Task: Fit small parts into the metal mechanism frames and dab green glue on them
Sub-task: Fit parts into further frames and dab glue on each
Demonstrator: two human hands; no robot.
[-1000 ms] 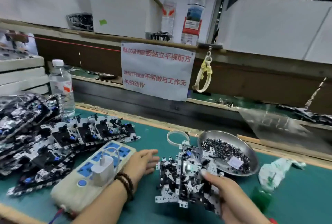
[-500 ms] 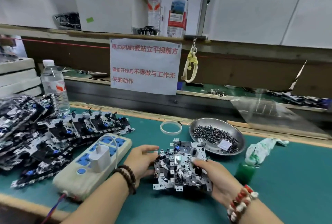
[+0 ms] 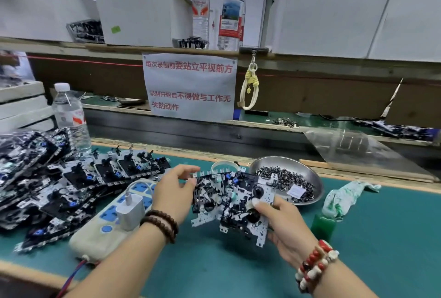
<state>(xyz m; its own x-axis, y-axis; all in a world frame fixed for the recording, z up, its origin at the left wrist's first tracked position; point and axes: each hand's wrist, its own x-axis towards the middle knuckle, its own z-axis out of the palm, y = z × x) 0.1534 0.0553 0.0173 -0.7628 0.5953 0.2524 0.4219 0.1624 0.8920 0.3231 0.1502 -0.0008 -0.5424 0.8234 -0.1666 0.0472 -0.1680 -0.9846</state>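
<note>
While your right hand (image 3: pixel 284 221) grips 2 stacked mechanism frames (image 3: pixel 236 202) and your left hand (image 3: pixel 174 192) pinches their edge, fitting continues; next, fetch parts from the dish (image 3: pixel 307 171)

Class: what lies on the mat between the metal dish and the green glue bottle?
Nothing: head view shows bare mat between dish and bottle.

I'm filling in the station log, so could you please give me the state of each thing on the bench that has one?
Frames: gripped by both hands, off the mat.
Left hand: grips the frames' left edge.
Right hand: grips the frames, thumb on top.
Dish: holds small parts.
Glue bottle: upright, cloth draped on top.
Charger: plugged into power strip.
Water bottle: upright, capped.
</note>
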